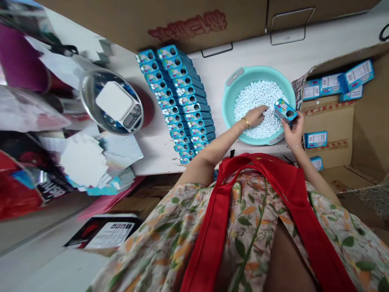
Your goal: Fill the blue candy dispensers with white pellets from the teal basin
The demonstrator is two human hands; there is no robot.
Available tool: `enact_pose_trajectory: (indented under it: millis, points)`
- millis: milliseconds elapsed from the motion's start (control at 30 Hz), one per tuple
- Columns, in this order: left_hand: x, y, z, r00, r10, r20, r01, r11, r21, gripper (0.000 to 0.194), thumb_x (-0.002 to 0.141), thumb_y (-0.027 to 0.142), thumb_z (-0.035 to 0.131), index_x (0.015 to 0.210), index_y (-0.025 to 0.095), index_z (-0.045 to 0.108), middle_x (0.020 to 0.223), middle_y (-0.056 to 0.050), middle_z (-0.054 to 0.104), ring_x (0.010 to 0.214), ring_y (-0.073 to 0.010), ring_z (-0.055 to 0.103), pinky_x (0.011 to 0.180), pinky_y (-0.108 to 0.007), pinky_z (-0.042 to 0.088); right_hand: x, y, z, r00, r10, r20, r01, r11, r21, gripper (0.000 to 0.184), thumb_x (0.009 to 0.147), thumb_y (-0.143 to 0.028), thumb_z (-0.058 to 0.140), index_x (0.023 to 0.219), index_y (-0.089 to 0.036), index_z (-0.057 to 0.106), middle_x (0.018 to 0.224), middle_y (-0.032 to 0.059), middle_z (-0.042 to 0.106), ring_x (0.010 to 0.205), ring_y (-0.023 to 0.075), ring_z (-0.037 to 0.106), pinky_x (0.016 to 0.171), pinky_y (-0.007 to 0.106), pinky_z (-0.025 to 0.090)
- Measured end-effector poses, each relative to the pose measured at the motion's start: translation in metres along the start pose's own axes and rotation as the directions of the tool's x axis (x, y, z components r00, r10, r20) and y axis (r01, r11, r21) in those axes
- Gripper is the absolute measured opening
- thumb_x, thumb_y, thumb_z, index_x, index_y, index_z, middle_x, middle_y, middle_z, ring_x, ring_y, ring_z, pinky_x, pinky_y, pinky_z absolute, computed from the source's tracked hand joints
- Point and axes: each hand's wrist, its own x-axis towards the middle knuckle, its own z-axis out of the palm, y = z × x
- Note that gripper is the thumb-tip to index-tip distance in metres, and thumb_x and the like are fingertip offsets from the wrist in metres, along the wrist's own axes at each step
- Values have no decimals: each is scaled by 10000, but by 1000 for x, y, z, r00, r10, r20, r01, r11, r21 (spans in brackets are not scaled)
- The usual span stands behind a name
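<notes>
One teal basin [234, 87] holds white pellets [258, 97], too many to count. Two rows of blue boxes [179, 101] lie on the table, about a dozen in each, and one more box [285, 110] is in hand. About six boxes [316, 139] sit in one carton [364, 134]; one scale [120, 104] rests in one steel bowl [88, 95].

A small blue cardboard box with a colourful printed label [285, 110] is held tilted, its round opening facing toward four o'clock, over the three o'clock rim of a round teal plastic basin [231, 87]. The basin sits flat on the white tabletop and holds a heaped layer of small white pellets [257, 95], spread across most of its floor.
</notes>
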Motion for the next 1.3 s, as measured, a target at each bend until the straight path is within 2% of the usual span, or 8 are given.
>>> enact_pose_trajectory:
  millis: [100,300,500,800,900,1033,1167,1300]
  points:
    - [-16,-14,-16,998,58,-2,-58,997,-48,507,972,198,543,1466,93,593,1486,-215,681,1372,-304,658,1188,-424,509,3,-2,-1,998,-10,-66,11,1000,15,644,942,-638,716,1420,-264,502,1338,111,624,1328,280,657,1256,573,512]
    - [-85,-21,-94,981,188,-40,-187,982,16,421,1046,424,548,1359,151,611,1360,-191,720,1240,-316,693,1084,-441,547,6,-12,2,999,-52,-5,51,991,-122,510,966,-503,661,1393,-250,540,1343,130,647,1328,314,657,1237,628,516]
    - [-112,50,-144,990,123,66,-136,951,277,366,1048,290,527,1372,160,639,1302,-152,726,1210,-293,707,1034,-399,548,9,-24,16,965,-185,183,223,951,-214,440,920,-299,576,1359,-262,583,1368,139,702,1344,325,660,1304,668,468]
    - [-117,157,-144,1000,-17,19,4,822,569,336,1072,139,464,1306,145,706,1088,-171,755,1091,-306,742,922,-418,547,0,-23,27,962,-174,208,217,954,-208,417,953,-376,564,1354,-266,592,1382,141,708,1359,336,654,1341,716,410]
    - [-118,142,-147,1000,27,6,-26,832,554,343,1093,179,420,1208,175,743,1093,-170,747,1113,-320,711,927,-451,546,-1,-21,22,968,-152,198,193,958,-211,419,948,-360,567,1359,-282,583,1399,138,706,1372,331,651,1352,696,402]
    - [-100,75,-144,998,-54,-38,66,869,491,336,1084,235,451,1308,229,702,1221,-163,731,1147,-326,675,969,-473,550,0,-19,13,972,-163,167,195,961,-197,426,959,-356,565,1379,-281,571,1389,136,710,1367,331,660,1338,684,423]
    - [-65,11,-116,978,-205,-47,205,879,431,402,1074,171,385,1363,170,665,1339,-220,700,1256,-348,646,1071,-497,528,2,-19,6,981,-147,128,169,967,-191,394,986,-439,576,1345,-280,597,1352,119,708,1336,329,674,1312,667,460]
    - [-37,-6,-79,957,-287,-39,275,861,428,502,1085,131,292,1495,122,582,1509,-245,623,1305,-357,643,1056,-485,532,2,-20,0,984,-132,118,151,972,-177,417,996,-467,581,1365,-272,588,1351,126,690,1320,333,676,1264,656,501]
